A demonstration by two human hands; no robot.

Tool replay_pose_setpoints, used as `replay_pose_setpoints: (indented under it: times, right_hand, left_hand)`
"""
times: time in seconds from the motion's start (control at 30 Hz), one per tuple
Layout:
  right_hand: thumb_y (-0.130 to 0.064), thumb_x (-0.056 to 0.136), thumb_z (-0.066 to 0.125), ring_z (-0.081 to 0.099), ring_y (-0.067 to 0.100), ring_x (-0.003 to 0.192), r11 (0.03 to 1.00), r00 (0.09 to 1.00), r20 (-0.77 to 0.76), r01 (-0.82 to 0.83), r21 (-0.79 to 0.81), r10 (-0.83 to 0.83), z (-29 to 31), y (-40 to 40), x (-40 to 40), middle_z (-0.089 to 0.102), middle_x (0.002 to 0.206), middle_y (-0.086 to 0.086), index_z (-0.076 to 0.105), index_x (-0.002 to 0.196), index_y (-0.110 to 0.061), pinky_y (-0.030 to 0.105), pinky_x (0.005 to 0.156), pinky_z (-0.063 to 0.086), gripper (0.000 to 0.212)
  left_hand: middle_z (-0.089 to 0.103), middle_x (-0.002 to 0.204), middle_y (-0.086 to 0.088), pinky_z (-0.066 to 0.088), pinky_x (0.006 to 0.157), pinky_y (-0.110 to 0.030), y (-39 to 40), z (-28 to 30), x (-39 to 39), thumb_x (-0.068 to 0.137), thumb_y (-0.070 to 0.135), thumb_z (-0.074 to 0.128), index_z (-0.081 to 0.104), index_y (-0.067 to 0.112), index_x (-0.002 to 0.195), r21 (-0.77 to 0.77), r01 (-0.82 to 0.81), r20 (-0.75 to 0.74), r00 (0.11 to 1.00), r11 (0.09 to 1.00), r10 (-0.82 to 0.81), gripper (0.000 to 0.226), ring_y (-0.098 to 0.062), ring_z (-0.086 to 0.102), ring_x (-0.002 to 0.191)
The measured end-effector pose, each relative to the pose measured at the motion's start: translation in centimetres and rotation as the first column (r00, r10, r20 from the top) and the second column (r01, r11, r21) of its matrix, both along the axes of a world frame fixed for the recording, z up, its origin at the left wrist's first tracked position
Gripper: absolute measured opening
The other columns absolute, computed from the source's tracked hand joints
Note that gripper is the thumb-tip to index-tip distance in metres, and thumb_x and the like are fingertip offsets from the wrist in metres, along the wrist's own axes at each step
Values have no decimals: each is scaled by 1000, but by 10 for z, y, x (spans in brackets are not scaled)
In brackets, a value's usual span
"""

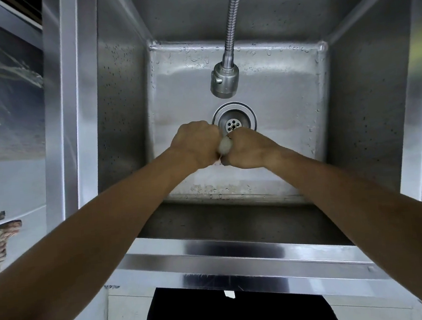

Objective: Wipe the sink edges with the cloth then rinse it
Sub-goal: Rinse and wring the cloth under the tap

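The cloth (pixel 225 144) is a pale wad squeezed between both fists over the sink (pixel 122 104) basin. Left hand (pixel 196 143) grips it at nine o'clock, right hand (pixel 246 148) at three, fingers curled tight. The drain (pixel 233 117) lies at twelve o'clock, under the faucet head (pixel 224 81).
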State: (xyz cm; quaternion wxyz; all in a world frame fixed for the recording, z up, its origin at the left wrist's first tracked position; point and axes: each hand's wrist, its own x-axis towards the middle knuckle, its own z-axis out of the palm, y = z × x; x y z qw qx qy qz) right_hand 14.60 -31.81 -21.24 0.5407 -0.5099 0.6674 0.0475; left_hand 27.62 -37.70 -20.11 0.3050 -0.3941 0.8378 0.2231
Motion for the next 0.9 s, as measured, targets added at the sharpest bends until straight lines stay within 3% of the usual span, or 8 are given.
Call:
replay_pose_setpoints:
  times: [0.1, 0.27, 0.37, 0.47, 0.67, 0.73, 0.83, 0.9]
  right_hand:
    - [-34, 81, 82, 59, 8, 71, 996, 975, 203, 83, 36, -89, 18, 1, -17, 61, 91, -7, 56, 110, -23, 26, 52, 45, 41]
    - [-46, 82, 83, 67, 8, 80, 950, 919, 350, 255, -179, -180, 34, 19, -33, 70, 96, 0, 70, 112, -22, 34, 74, 54, 40]
    - [-29, 83, 84, 69, 10, 86, 888, 796, 549, 418, -193, -255, 36, 27, -31, 69, 113, 0, 65, 125, -21, 37, 78, 60, 47]
    - [-7, 83, 82, 64, 8, 63, 834, 681, 641, 540, -112, -355, 39, 29, -33, 75, 98, 1, 68, 119, -13, 40, 60, 59, 39]
    - [-21, 88, 81, 65, 18, 72, 660, 615, 577, 733, -167, -538, 30, 26, -21, 68, 80, 8, 64, 87, -14, 41, 65, 59, 19]
    - [-23, 93, 77, 70, 15, 80, 547, 469, 594, 835, -56, -654, 25, 24, -12, 72, 84, 4, 70, 93, -10, 37, 70, 61, 15]
    - [-29, 94, 75, 76, 21, 97, 359, 150, 553, 887, 290, -819, 20, 19, 1, 78, 105, 8, 73, 113, -10, 34, 77, 62, 27]
    - [-35, 92, 76, 77, 24, 96, 333, 116, 478, 854, 399, -871, 19, 15, 0, 78, 109, 9, 69, 119, -11, 34, 72, 61, 37]
  left_hand:
    - [67, 107, -2, 47, 72, -33, -5, 15, 17, 84, 34, 71, 59, 22, 119, 221, -148, -90, 981, 964, 171, 39, -24, 60, 92]
    - [68, 98, 10, 53, 75, -31, -11, 55, 34, 92, 39, 68, 60, 30, 118, 474, -252, -211, 898, 844, 386, 29, -10, 64, 89]
    - [70, 104, 1, 55, 83, -35, -19, 62, 40, 96, 46, 64, 63, 29, 118, 625, -283, -149, 872, 728, 466, 28, -11, 66, 92]
    - [71, 117, -8, 57, 93, -38, -23, 57, 48, 98, 36, 63, 68, 18, 119, 781, -318, -68, 812, 537, 580, 27, -20, 70, 107]
    - [75, 111, -2, 61, 87, -33, -3, 34, 39, 90, 15, 77, 73, 17, 113, 737, -450, -216, 549, 504, 807, 24, -14, 71, 95]
    - [75, 103, -5, 60, 76, -28, 7, 32, 31, 84, 9, 82, 72, 13, 104, 674, -519, -362, 388, 525, 848, 23, -17, 70, 83]
    - [69, 86, -1, 56, 66, -28, 12, 29, 23, 81, 20, 86, 64, 13, 96, 505, -628, -444, 399, 592, 802, 27, -13, 64, 71]
    - [71, 88, -8, 59, 65, -34, 12, 29, 21, 83, 24, 84, 63, 9, 98, 562, -675, -334, 343, 478, 878, 30, -16, 68, 72]
